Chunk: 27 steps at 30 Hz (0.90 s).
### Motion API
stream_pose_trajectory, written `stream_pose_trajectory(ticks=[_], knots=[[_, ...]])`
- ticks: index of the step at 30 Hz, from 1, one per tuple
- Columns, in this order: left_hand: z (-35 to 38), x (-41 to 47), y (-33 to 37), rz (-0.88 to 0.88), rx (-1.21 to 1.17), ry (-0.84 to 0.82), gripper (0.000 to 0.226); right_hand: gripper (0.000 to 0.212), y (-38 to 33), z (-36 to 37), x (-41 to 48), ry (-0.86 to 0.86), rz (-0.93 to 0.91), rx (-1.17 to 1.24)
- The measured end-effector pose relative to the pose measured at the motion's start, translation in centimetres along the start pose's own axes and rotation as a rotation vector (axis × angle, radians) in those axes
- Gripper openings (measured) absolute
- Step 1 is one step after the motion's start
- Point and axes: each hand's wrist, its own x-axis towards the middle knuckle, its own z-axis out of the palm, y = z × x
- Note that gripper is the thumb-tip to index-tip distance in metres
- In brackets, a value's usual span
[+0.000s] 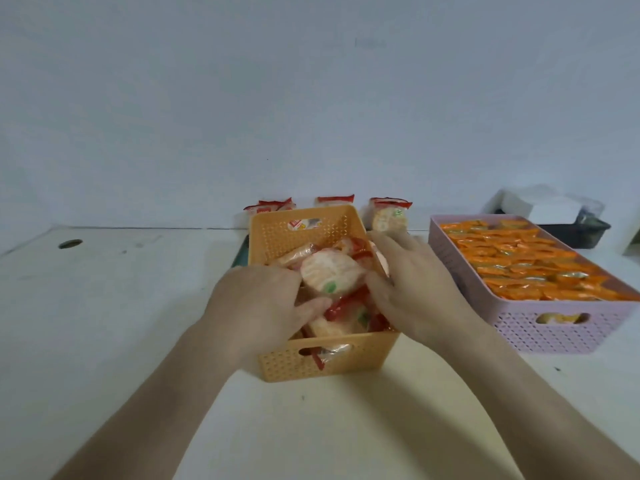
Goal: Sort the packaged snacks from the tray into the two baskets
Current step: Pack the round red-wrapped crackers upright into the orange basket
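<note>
**Both your hands are in the orange basket**

Your left hand [263, 299] reaches in over the left side of the orange basket [294, 365], which stands in the middle of the white table [138, 306]. Its fingers bend down into the pile of red-and-white packets [346, 320], and its thumb [313, 306] lies against a red wrapper. Whether it actually grips one cannot be told from here.

Your right hand [415, 285] lies over the right side of the same basket. Its fingers are stretched out and relaxed along the rim, and its thumb [375, 282] touches the edge of the top packet [329, 271], a round pale cracker in a clear wrapper. That packet sits on the heap between your two hands.

Three more packets [388, 216] of the same kind stand behind the basket against the wall. A dark tray [241, 254] shows just at the basket's far left corner.

To your right, near the orange one but apart from it, the pink basket [554, 334] is filled to the rim with orange packets [519, 261].
</note>
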Motion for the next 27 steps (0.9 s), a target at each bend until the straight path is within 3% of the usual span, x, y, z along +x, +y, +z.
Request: stream_pose_trajectory(ticks=[5,9,12,19,25,27], knots=[[-0.7,1.9,-0.6,0.111,-0.219,-0.353,0.043,0.038,-1.4,-0.3,1.3,-0.284,-0.006,-0.101],[-0.4,2.6,-0.8,0.068,-0.262,-0.448,0.064,0.074,-1.7,-0.3,3.1,-0.387,0.065,-0.098],[-0.5,2.8,-0.6,0.068,-0.306,-0.401,0.063,0.083,-1.5,-0.9,3.4,-0.400,0.084,-0.035],[1.1,2.4,0.3,0.056,0.019,-0.036,0.040,0.056,-1.2,-0.4,3.4,-0.395,-0.036,-0.158],[1.4,2.4,-0.2,-0.058,-0.147,-0.001,0.053,0.023,-0.6,-0.9,2.8,-0.261,-0.126,-0.030],[1.3,2.2,0.1,-0.101,-0.216,0.070,0.045,0.018,-0.7,-1.5,2.6,-0.252,-0.154,-0.049]])
